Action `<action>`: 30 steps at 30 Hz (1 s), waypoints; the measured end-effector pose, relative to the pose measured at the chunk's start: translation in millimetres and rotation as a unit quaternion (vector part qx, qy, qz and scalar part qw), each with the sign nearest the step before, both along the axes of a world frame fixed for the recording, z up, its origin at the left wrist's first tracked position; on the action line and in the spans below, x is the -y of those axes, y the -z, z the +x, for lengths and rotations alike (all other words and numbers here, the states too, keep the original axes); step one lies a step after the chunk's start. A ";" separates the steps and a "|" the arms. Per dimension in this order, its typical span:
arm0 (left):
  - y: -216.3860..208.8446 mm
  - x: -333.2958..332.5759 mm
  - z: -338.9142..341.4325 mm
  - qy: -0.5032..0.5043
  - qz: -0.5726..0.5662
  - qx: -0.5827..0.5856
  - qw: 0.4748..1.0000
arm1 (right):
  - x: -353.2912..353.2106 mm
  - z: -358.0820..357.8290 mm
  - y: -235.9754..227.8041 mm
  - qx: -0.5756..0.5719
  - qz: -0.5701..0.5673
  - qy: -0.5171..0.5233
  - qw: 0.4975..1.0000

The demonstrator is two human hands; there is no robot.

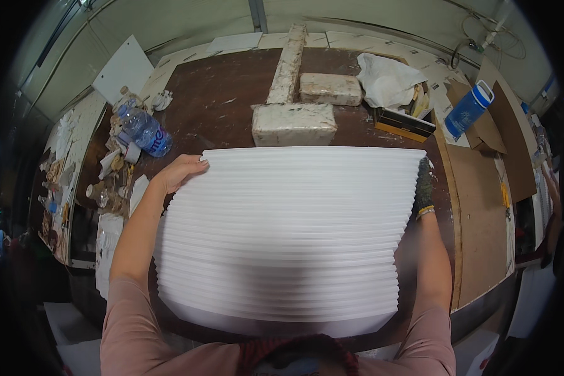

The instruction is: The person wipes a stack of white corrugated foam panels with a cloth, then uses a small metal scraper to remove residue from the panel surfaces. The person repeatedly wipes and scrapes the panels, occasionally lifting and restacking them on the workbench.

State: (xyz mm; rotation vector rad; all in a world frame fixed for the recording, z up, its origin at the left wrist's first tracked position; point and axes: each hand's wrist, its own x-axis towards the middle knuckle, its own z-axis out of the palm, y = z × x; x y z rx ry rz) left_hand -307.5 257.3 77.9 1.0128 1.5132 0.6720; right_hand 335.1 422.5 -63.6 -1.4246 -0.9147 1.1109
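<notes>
Broad white pleated sheet (288,225), ridges running side to side, spread in front of me between my forearms, over the dark brown tabletop (213,94). Its near edge sits close to my torso; cannot tell how much of it rests on the surface.

My bare left hand (185,170) is at the far left corner, fingers curled in and mostly closed, pinching the sheet's edge with thumb and fingers. My right hand (425,188), in a dark knit glove with a yellowish cuff, is against the far right edge; the fingers are partly hidden, so I cannot tell how tightly they close.

Just beyond the far edge: a pale rectangular wrapped block (294,124), with a long pale wrapped bar (288,66) extending away behind it. Left, a clear plastic bottle with a blue label (145,131). Right, a translucent blue handled bottle (467,113), standing tilted in view.
</notes>
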 end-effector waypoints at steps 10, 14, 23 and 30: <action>-14.7 92.4 0.0 0.010 0.020 0.027 0.999 | 127.2 56.4 47.5 -0.111 0.024 -0.010 0.993; -19.9 135.2 -3.6 -0.005 0.041 0.049 0.998 | 170.5 33.6 17.1 -0.258 -0.005 -0.058 0.964; -4.4 162.1 -2.7 -0.008 0.066 -0.011 0.998 | 228.9 -24.3 -45.0 -0.325 0.017 -0.152 0.933; -8.8 157.9 17.4 -0.033 0.208 -0.272 0.939 | 245.9 -32.2 -52.8 -0.318 0.020 -0.163 0.934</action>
